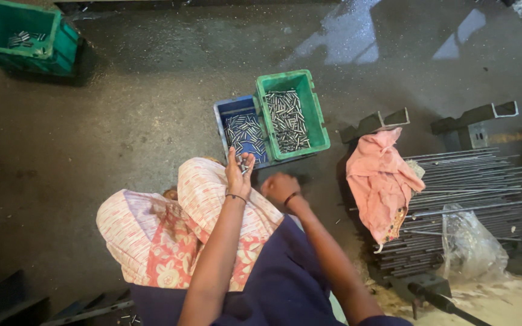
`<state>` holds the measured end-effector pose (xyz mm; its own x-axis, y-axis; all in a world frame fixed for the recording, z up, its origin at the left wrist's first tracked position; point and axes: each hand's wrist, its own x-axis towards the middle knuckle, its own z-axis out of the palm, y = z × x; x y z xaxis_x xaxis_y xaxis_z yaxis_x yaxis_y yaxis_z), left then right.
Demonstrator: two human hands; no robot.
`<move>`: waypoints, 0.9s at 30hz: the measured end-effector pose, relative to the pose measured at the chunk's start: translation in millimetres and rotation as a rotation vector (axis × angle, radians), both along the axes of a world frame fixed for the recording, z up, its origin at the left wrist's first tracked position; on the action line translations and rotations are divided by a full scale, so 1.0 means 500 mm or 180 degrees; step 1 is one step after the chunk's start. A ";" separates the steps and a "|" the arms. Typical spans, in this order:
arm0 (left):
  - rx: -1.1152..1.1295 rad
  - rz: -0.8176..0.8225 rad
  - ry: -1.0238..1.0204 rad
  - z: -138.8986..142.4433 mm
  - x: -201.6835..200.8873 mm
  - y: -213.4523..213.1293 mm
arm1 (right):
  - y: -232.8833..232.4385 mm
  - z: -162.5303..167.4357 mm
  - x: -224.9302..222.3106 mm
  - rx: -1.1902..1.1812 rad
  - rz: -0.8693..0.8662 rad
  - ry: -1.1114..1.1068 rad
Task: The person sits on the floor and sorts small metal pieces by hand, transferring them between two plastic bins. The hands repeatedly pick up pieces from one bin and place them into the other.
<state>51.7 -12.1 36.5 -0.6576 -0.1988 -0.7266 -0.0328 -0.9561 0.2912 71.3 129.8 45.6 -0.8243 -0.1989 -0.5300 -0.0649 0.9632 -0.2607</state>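
My left hand (238, 173) is raised over my knee and holds a few short metal pins (244, 165) between its fingers. Just ahead of it lies a blue crate (221, 124) with many such pins in it. A green crate (314, 118), also full of pins, rests partly over the blue one's right side. My right hand (279, 186) hangs low to the right of the left hand, fingers curled downward; what it holds is hidden. A dark thread band circles each wrist.
A pink cloth (379, 181) drapes over a stack of long metal rods (484, 181) at the right, with a clear plastic bag (469, 244) on them. Another green crate (55, 45) with pins stands far left. Dark metal channel pieces (475, 115) lie behind the rods.
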 end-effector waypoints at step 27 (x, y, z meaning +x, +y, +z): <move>0.0175 -0.1280 0.1074 0.018 0.022 0.012 | -0.031 0.050 -0.040 -0.3995 -0.0992 -0.0269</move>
